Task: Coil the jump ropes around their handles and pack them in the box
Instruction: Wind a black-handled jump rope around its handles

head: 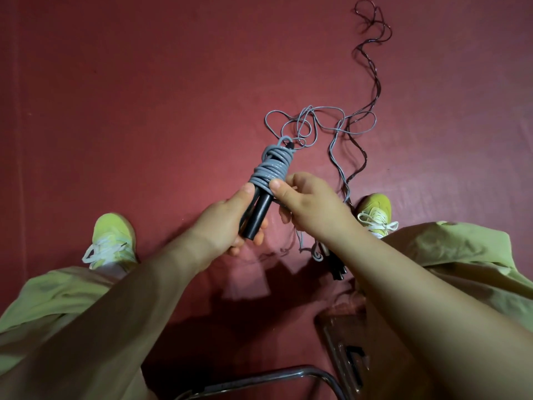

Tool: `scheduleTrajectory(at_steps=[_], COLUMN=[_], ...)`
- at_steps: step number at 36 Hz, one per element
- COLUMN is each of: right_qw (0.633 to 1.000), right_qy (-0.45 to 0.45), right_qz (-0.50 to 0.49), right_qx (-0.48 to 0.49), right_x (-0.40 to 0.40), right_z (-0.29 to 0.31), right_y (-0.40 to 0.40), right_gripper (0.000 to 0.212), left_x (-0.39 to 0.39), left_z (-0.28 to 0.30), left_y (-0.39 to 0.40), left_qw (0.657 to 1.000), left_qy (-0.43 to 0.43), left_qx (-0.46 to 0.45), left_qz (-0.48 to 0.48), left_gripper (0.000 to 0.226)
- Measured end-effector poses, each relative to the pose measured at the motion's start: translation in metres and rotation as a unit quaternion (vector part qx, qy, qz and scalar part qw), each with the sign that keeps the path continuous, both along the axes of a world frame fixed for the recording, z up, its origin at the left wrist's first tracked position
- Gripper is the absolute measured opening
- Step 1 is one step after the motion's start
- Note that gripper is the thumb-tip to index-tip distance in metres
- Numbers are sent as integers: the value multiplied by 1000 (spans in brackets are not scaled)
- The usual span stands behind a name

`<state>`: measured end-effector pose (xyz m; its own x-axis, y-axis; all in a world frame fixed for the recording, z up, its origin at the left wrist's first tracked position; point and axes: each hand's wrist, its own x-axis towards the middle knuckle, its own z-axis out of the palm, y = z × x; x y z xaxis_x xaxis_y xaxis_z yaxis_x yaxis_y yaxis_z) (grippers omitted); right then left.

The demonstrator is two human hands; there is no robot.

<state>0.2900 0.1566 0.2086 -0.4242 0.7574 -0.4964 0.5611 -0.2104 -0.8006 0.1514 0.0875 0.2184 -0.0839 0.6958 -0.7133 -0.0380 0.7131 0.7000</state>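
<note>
1. Red floor [129, 96] fills most of the frame, top to bottom.
2. Person's legs in pale green trousers [461, 261] at lower left & lower right; yellow-green shoes w/ white laces, one at left-centre [114, 241], one at right-centre [375, 215].
3. Left hand [225, 223], centre of frame: fingers curled round the lower ends of the black handles [259, 215], thumb along the side near the wraps.
4. Right hand [305, 200], just right of centre: thumb & fingers pinch the grey jump rope [269, 166] at the bottom edge of its coil, touching the handles.
5. Grey rope is wound in many turns round the upper part of the handles; the loose remainder trails to the floor in loops at upper centre-right.
6. Dark jump rope [372, 53] lies uncoiled on the floor, running from the upper right down toward the right shoe, crossing the grey loops; its black handles [336, 268] lie on the floor beside the right forearm, partly hidden.
7. Brown box-like thing [346, 342] at lower right, mostly hidden by the right arm; can't tell more.
8. Chrome tube of a chair frame [259, 376] at bottom centre.
</note>
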Motion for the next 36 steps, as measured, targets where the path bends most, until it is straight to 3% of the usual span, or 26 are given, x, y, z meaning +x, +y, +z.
scheduleTrajectory(at_steps=[3,8,14,18,22,24,27,29,31,33,34,36], right_qw=[1000,994,988,988,989,990,993,988,974,956,951,952], right_qy=[-11,-8,-64,-70,-16,3,36,91,165,218,232,226], right_qz=[-3,-6,24,32,12,6,-16,-32,-26,-6,10,51], right_qx=[-23,-105,-138,-134,-150,-138,-115,-120,-153,-195,-204,-200], right_x=[0,-1,1,0,-2,-3,0,0,-1,-1,-1,-2], right_z=[1,5,4,3,5,7,6,2,0,0,3,6], right_y=[-1,-2,-2,-3,-2,-1,-1,-1,-1,2,2,1], right_gripper=[36,58,82,72,55,45,39,41,45,51,54,65], left_x=[-2,-10,-5,-6,-8,-10,-12,-14,-20,-20,-17,-11], left_z=[-8,-18,-15,-16,-16,-19,-8,-4,-6,-13,-16,-20], left_y=[0,-4,-5,-6,-5,-4,-4,-4,-5,-8,-11,-15], left_qw=[997,979,946,934,939,960,993,983,926,832,796,766], left_qy=[63,171,281,309,289,213,-5,-179,-374,-553,-603,-639], left_qx=[16,14,35,43,67,68,54,-5,-48,-30,-19,-21], left_qz=[-33,-113,-160,-171,-173,-168,-108,-40,-11,-38,-47,-61], left_gripper=[60,79,47,36,35,46,47,46,74,88,90,86])
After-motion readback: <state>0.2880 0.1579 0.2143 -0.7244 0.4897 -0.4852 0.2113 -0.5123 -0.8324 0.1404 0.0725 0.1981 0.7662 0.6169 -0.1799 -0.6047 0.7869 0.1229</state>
